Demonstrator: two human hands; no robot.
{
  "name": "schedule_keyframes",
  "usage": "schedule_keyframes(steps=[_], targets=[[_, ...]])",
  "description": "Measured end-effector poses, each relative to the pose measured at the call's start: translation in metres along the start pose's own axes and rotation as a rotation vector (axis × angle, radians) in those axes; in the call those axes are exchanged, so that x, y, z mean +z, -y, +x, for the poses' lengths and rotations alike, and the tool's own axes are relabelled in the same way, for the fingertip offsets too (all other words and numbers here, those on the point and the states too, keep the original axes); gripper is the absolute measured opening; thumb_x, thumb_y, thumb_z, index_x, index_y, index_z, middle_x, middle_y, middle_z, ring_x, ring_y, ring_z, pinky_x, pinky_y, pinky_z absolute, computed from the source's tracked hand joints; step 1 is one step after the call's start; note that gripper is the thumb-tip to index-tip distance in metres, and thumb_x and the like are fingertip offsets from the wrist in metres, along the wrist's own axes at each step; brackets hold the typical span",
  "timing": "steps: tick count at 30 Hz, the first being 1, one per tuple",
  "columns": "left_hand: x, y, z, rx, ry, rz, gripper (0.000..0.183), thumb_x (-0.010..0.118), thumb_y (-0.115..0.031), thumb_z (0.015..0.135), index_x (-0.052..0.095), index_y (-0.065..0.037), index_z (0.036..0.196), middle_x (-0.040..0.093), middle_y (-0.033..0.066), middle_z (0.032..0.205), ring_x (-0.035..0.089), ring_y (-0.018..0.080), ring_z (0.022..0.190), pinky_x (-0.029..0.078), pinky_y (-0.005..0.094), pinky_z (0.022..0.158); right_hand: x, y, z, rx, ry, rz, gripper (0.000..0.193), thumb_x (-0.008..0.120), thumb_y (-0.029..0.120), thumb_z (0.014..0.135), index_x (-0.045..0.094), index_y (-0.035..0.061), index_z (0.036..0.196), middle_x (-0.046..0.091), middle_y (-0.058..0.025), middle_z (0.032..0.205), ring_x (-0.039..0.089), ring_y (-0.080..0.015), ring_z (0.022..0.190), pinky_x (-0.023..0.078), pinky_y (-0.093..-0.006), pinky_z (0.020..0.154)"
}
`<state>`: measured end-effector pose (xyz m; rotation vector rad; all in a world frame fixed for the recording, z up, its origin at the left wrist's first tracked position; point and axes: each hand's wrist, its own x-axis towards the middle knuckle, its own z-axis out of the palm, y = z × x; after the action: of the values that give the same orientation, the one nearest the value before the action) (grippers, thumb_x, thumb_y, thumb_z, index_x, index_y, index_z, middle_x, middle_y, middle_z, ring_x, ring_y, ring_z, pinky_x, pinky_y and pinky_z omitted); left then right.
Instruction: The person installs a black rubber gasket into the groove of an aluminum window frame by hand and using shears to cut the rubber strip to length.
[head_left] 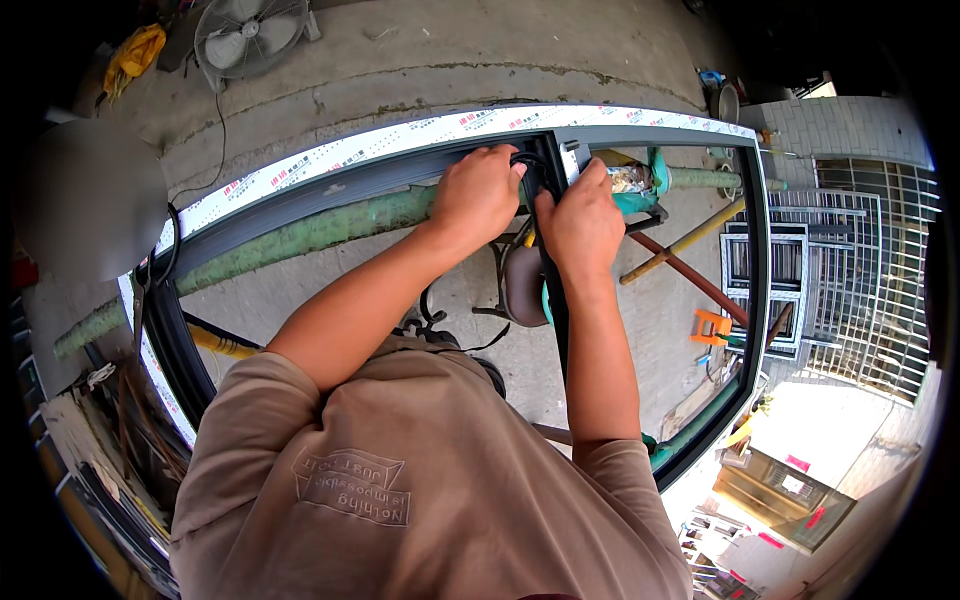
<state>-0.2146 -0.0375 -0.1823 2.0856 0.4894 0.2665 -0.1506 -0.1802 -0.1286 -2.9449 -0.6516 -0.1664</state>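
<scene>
A large dark frame (400, 146), its outer edge covered in printed white film, surrounds both hands, its upper rail just beyond the left hand. A green-wrapped pole (310, 235) runs beneath the frame, passing under the left hand. The frame's dark bar (559, 320) extends from between the hands down beside the right forearm. Well beyond the left hand, to its left, a grey fan (250, 30) stands on the concrete floor. Below the hands, lower than the frame, is a brown stool seat (525, 285). The left hand (478, 195) has its fingertips pinched on a looped black strip (527, 158). The right hand (583, 220) is curled narrow, thumb against the bar, fingers beside a small silver piece (569, 160); which it grips, I cannot tell.
</scene>
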Motion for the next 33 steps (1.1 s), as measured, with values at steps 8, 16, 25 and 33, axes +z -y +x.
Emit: schedule_keyframes(steps=[8,16,25,33], targets=[[0.003,0.002,0.004,-0.011,-0.002,0.009,0.041,0.065,-0.028,0.111,0.074,0.002,0.137,0.079,0.0288,0.123,0.074,0.0484,0.116,0.058,0.0566,0.102,0.0,0.0,-0.001,-0.028,-0.032,0.036,0.079,0.087,0.047,0.092,0.054,-0.0056,0.142,0.074,-0.0297,0.126,0.078,-0.0495,0.103,0.064,-0.0547,0.087],[0.003,0.0,0.006,0.022,-0.014,0.02,0.033,0.063,-0.027,0.111,0.074,0.003,0.118,0.079,0.0282,0.112,0.076,0.049,0.108,0.06,0.0596,0.096,-0.002,0.003,0.0,0.004,-0.059,0.068,0.071,0.082,0.049,0.099,0.054,-0.0064,0.135,0.072,-0.0309,0.122,0.076,-0.0506,0.104,0.063,-0.0561,0.086],[0.008,-0.002,0.009,-0.028,-0.009,0.03,0.041,0.064,-0.029,0.111,0.075,0.003,0.135,0.079,0.0294,0.12,0.076,0.0485,0.113,0.059,0.0575,0.1,-0.003,0.006,0.003,0.001,-0.013,0.028,0.069,0.084,0.047,0.096,0.053,-0.0046,0.129,0.071,-0.0295,0.119,0.077,-0.0491,0.099,0.063,-0.0554,0.084],[0.009,-0.01,0.01,-0.065,-0.009,-0.009,0.04,0.064,-0.028,0.111,0.075,0.003,0.133,0.079,0.0294,0.12,0.075,0.0486,0.114,0.058,0.0575,0.101,0.009,0.008,0.021,-0.01,-0.028,0.009,0.064,0.087,0.042,0.092,0.052,-0.0021,0.122,0.071,-0.0255,0.116,0.078,-0.0463,0.098,0.064,-0.0534,0.083]])
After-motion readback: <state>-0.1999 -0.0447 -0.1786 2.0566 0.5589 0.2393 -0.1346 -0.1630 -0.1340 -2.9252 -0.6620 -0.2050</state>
